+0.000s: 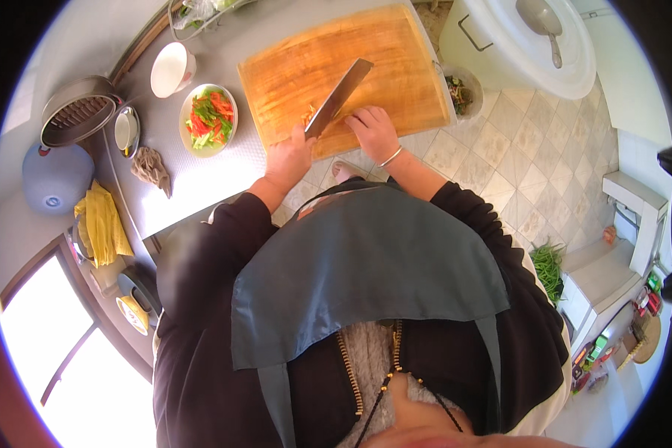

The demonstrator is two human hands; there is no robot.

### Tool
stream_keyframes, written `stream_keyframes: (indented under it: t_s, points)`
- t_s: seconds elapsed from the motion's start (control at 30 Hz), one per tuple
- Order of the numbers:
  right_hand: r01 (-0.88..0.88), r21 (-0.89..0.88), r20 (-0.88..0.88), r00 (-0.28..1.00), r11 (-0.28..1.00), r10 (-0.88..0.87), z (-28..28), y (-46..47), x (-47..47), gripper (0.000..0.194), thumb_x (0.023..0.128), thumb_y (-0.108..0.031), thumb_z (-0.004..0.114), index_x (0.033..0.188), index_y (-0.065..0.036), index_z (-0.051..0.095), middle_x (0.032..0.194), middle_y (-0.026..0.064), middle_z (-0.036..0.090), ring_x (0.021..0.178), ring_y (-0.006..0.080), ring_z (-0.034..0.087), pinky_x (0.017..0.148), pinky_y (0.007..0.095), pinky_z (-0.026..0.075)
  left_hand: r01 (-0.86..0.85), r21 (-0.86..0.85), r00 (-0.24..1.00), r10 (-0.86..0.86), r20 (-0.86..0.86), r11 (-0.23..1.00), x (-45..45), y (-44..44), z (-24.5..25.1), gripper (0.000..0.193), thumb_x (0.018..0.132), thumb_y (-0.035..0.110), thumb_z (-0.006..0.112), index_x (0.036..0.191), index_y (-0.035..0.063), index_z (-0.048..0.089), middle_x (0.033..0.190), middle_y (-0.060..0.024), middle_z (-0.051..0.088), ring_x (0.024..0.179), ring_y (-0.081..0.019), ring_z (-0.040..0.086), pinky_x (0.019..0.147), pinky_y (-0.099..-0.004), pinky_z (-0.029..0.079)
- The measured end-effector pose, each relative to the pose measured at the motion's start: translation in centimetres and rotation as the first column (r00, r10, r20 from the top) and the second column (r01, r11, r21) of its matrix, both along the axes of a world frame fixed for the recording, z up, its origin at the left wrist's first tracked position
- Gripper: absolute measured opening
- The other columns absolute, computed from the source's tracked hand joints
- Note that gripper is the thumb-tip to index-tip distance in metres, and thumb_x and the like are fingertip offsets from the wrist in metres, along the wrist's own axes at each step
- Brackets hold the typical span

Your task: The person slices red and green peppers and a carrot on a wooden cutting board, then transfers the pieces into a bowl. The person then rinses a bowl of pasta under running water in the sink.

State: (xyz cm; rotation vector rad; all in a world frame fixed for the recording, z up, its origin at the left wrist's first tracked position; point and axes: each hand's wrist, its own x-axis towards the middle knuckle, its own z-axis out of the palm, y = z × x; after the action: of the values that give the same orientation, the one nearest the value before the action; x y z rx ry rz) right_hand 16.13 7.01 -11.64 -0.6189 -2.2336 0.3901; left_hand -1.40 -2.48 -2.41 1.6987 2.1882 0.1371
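Note:
My left hand (288, 159) grips the handle of a cleaver (340, 96), whose broad blade slants up and to the right over a wooden cutting board (280, 73). Small yellowish cut pieces (309, 113) lie along the blade's left side. On the blade's right, my right hand (376, 131) rests on the board with its fingers bent. Its fingertips hold a small yellowish bit of food against the wood, mostly hidden by the fingers. Left of the board stands a bowl of sliced red and green vegetables (210, 120).
A white bowl (171, 70), a crumpled brown cloth (150, 168) and a round metal pan (78, 115) are on the left counter. Beyond the board's right end are a container of scraps (462, 95) and a large lidded bucket (515, 45) bearing a metal scoop (543, 25).

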Motion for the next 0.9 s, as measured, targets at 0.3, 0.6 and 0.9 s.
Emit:
stream_keyframes:
  t_s: [0.3,0.6,0.9]
  points:
    - [0.008,-0.01,-0.033,0.999,1.0,-0.008,-0.7,0.0,0.0,0.02,0.071,-0.005,0.06,0.091,-0.005,0.063,0.092,0.008,0.057,0.087,0.0253,0.056,0.078,0.0363,0.047,0.06,0.052,0.998,-0.061,0.013,0.997,0.5,0.3,-0.7,0.018,0.087,0.016,0.057,0.099,0.0065,0.048,0.07,-0.0182,0.066,0.066,-0.0392,0.065,0.058,-0.0505,0.05]
    - [0.045,-0.065,-0.067,0.997,0.997,-0.049,0.0,0.0,0.8,0.019,0.071,-0.002,0.061,0.09,-0.004,0.063,0.093,0.0086,0.058,0.086,0.0271,0.057,0.076,0.0358,0.048,0.168,-0.046,0.982,-0.172,-0.084,0.985,1.6,1.7,0.2,0.024,0.09,0.023,0.058,0.101,0.0039,0.048,0.068,-0.0207,0.064,0.064,-0.0423,0.063,0.059,-0.0516,0.05]
    - [0.059,-0.092,-0.018,0.998,0.994,-0.061,0.0,1.3,1.7,0.019,0.071,0.001,0.061,0.09,-0.004,0.064,0.091,0.0087,0.059,0.085,0.0269,0.058,0.074,0.0348,0.05,0.081,0.053,0.997,-0.082,0.014,0.995,1.3,-0.5,0.0,0.024,0.09,0.023,0.059,0.1,0.0033,0.049,0.069,-0.02,0.065,0.065,-0.0401,0.064,0.061,-0.0501,0.05]
